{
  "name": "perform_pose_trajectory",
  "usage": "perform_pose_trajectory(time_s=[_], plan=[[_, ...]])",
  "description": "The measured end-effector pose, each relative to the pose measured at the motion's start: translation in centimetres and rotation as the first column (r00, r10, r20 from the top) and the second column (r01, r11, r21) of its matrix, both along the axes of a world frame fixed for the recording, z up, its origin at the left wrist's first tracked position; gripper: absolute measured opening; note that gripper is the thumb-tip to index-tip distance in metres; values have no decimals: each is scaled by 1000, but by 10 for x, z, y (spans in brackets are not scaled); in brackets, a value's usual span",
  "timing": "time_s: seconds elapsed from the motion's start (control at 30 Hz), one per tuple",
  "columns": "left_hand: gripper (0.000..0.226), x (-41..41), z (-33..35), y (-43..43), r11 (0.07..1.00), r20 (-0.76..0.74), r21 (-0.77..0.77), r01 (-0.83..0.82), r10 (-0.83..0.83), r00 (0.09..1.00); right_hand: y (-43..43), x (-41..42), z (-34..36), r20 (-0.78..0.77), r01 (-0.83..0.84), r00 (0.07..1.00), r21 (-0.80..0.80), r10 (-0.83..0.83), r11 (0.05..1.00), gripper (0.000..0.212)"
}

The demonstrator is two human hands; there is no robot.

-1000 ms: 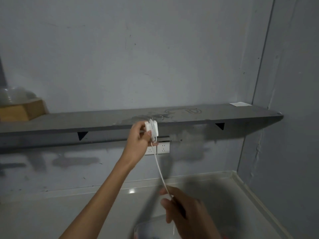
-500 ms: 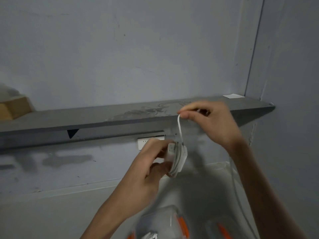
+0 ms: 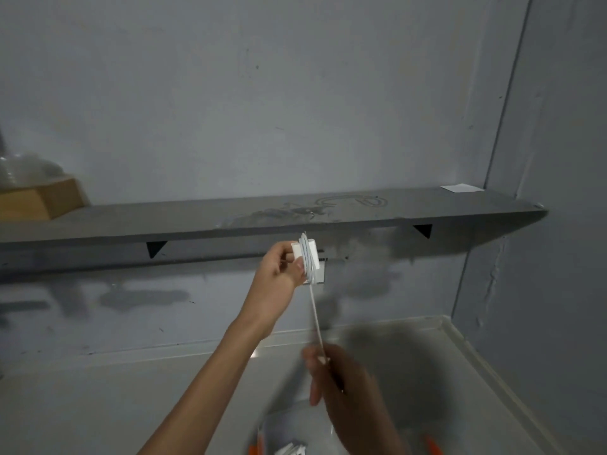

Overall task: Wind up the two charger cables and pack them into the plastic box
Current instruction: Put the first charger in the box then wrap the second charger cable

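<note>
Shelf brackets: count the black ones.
2. Left bracket sits under the shelf, left of the left hand; right bracket near the shelf's right end. Others may be out of frame.

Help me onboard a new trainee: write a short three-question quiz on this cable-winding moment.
1. True or false: the left hand grips the charger, with cable turns wound round it.
2. Pick one: the taut cable runs down from the charger to A) the wooden block, B) the right hand, C) the wall socket.
3. Fill the gap: a white paper slip lies at the ___ end of the shelf.
Key: 1 true; 2 B; 3 right.
</note>
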State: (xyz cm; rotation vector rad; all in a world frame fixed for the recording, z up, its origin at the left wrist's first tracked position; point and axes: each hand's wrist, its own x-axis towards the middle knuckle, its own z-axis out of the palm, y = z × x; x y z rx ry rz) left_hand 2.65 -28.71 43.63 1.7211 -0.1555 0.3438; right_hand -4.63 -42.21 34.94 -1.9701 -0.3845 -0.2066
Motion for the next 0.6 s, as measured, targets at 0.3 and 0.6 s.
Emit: perform_pose_trajectory(time_s=[0.3,0.6], plan=[[28,-24,-30,-10,938,138,329,106,-159,978,-61,-7,129,647,235,762,-322,32,917,15],[30,-78,-1,-30,935,303,310,171,-268,915,-69,57,157,482,-160,871,94,96,983,6]])
